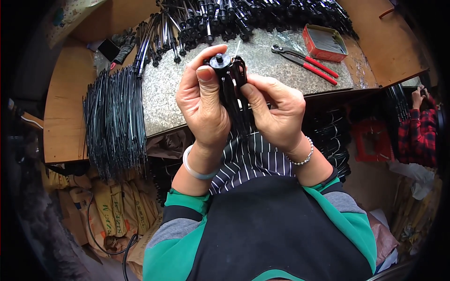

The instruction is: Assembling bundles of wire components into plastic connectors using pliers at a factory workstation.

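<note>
My left hand grips a black umbrella frame, seemingly steadying it while my right hand pinches its ribs.

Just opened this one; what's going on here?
A person's left hand holds a black piece with a round grey top, and the right hand pinches its side. Red-handled pliers and an open red tin sit at the right of the table; thin black rods lie at the left.
</note>
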A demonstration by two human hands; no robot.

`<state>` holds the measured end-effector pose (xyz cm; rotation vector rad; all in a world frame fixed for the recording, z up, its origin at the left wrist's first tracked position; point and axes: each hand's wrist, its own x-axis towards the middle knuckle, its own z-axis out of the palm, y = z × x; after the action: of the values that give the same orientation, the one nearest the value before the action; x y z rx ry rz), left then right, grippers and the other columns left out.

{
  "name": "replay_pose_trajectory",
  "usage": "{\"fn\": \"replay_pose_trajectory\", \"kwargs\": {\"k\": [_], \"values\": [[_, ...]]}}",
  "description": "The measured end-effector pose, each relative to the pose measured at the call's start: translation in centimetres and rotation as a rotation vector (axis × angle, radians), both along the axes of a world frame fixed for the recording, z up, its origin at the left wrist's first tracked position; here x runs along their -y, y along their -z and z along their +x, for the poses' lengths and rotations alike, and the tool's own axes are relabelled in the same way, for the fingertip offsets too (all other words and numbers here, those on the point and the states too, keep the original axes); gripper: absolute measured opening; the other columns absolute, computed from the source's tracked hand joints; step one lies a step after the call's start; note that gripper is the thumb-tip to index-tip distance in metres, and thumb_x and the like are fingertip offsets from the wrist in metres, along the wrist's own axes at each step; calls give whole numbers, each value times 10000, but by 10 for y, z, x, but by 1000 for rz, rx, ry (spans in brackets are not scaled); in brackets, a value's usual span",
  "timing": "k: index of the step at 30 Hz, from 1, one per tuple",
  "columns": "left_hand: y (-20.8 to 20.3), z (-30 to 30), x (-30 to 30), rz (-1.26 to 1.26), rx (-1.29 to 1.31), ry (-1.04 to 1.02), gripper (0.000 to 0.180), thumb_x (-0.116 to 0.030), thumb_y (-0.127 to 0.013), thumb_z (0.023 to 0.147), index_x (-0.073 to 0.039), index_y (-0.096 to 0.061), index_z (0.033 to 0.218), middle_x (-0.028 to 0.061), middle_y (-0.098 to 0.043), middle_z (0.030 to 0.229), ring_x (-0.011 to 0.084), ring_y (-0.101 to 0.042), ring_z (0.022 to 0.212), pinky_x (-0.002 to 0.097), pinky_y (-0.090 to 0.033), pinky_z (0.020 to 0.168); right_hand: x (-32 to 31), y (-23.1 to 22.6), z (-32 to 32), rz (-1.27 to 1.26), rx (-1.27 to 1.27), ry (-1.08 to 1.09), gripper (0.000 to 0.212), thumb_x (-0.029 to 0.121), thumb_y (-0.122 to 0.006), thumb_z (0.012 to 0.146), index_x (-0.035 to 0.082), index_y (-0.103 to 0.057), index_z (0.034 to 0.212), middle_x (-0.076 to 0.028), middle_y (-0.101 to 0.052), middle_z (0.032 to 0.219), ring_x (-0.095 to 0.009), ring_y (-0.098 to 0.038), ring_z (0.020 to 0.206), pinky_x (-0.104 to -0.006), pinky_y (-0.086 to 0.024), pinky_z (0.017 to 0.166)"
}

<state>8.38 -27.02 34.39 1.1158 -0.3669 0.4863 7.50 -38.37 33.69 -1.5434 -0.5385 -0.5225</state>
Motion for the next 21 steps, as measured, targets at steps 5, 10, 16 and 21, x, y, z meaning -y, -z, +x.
{"fn": "replay_pose_trajectory", "kwargs": {"k": [5, 10, 16, 21], "values": [[-10, -3, 7, -87, -26, 10, 388, -293, -486, 913, 33, -497, 1124, 87, -621, 860, 111, -602, 760, 210, -492, 681, 5, 4, 11, 66, -18, -119, 102, -28, -615, 805, -60, -622, 902, -99, -634, 830, -104, -604, 741, -202, -488, 636], [0, 2, 1, 76, -4, -98, 408, -319, -443, 926, 26, -457, 1144, 135, -628, 871, 184, -640, 799, 265, -533, 719, 1, -3, 3, 71, -90, -47, 82, -42, -619, 795, -62, -624, 874, -95, -620, 823, -103, -596, 743, -206, -490, 646], [-8, -3, 6, -102, -64, 11, 366, -287, -479, 919, 20, -496, 1117, 87, -621, 817, 134, -621, 753, 241, -509, 696, 3, 1, 4, 50, -61, -89, 86, -49, -628, 784, -62, -625, 869, -96, -624, 845, -108, -592, 742, -219, -490, 674], [-5, 0, 2, -149, -69, 166, 386, -322, -433, 933, 14, -488, 1114, 109, -624, 808, 163, -631, 752, 261, -521, 689, 9, 3, 6, 225, -285, -312, 85, -40, -631, 787, -61, -626, 869, -99, -626, 878, -115, -589, 774, -219, -481, 701]]}}
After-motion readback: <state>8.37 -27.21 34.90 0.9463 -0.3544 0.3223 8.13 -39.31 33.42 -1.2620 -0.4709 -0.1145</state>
